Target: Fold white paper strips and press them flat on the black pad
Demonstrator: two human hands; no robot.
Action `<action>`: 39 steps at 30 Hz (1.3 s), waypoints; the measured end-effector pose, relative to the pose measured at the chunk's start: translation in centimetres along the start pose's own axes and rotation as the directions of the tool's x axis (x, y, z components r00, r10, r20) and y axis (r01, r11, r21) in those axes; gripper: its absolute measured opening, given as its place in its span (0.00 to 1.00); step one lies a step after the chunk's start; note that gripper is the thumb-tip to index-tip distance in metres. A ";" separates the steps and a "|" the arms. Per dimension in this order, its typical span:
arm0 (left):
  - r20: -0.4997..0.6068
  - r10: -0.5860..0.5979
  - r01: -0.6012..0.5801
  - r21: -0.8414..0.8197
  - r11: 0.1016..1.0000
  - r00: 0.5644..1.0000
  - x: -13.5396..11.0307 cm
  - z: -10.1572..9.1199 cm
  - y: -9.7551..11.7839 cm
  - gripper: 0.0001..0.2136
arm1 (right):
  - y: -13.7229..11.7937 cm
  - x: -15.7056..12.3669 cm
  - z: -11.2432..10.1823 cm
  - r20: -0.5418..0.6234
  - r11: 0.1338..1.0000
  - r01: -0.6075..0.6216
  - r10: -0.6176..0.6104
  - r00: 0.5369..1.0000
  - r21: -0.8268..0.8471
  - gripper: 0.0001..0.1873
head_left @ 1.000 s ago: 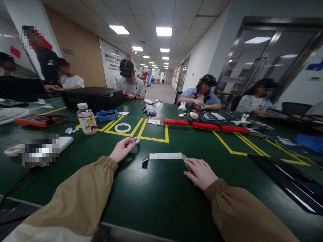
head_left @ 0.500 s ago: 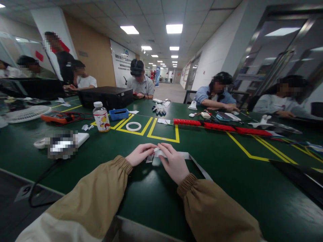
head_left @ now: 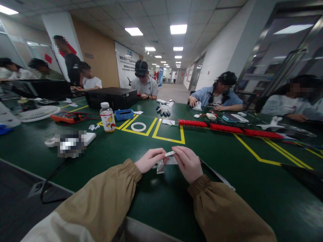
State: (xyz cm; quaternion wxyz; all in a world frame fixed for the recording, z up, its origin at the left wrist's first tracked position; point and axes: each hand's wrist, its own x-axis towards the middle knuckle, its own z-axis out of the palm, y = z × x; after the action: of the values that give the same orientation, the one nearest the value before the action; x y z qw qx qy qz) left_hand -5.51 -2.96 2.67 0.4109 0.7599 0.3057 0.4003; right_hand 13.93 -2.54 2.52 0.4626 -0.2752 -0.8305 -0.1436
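Note:
Between my two hands is a short, narrow white strip (head_left: 170,153) with small marks on it; its exact kind is unclear. My left hand (head_left: 150,159) pinches the strip's left end. The fingertips of my right hand (head_left: 188,162) close on its right end. Just below my left fingers is a small shiny silvery packet (head_left: 160,167); whether it is held or lies on the table cannot be made out. Behind my right hand a long pale band (head_left: 217,173) runs off to the right over the green table, partly covered by the hand.
Ahead are a white ring (head_left: 138,127), a labelled bottle (head_left: 108,117), a blue tray (head_left: 123,115), gloves (head_left: 163,109) and red bars (head_left: 229,129). A blurred device (head_left: 72,144) stands left, its black cable hanging over the edge. Several people sit around the table.
The white strip now shows more plainly between my fingertips, and my hands have drawn slightly apart. The view has shifted a little. A person across has reached toward a white object.

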 end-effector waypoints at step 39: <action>-0.017 -0.104 0.102 -0.117 0.988 0.994 0.1 -0.4 -1.9 0.19 | -0.9 0.5 -0.9 -0.245 0.894 -0.358 0.423 0.872 0.268 0.06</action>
State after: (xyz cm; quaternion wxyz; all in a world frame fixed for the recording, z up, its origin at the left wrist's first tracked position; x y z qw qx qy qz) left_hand -6.06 -1.81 1.25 0.4709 0.7132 0.3256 0.4046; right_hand 13.84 -3.52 3.48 0.6284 -0.3619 -0.6886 0.0039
